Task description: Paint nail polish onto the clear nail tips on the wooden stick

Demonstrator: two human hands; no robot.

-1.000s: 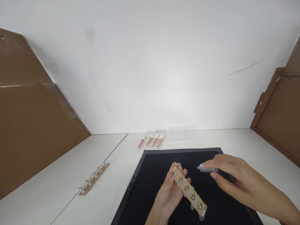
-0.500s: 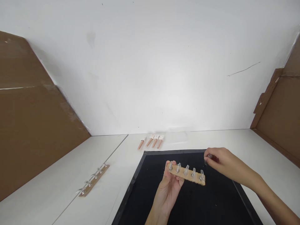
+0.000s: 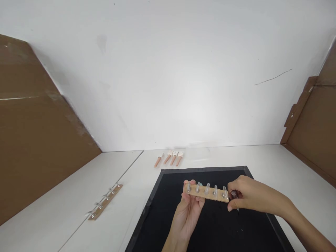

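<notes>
My left hand (image 3: 190,210) is closed on the left end of a light wooden strip (image 3: 203,193), held up above a black mat. Several clear nail tips (image 3: 207,189) stand upright in a row along the strip. My right hand (image 3: 245,194) is closed round a small dark reddish-brown tool (image 3: 234,193), brush-like in outline; its lower end is thin and partly hidden. Its fingers are close to the right end of the strip; I cannot tell whether they touch it.
The black mat (image 3: 210,227) lies on the white table. Several white bottles with pinkish-brown handles (image 3: 174,158) lie behind it. Another wooden strip with clear nail tips (image 3: 106,202) rests at the left. Brown cardboard panels (image 3: 39,133) flank the table, and a white wall (image 3: 183,77) rises behind.
My right hand has moved down and slightly left with the dark tool, nearer the strip's right end. The left hand has shifted the strip slightly left and tilted its right end up.
</notes>
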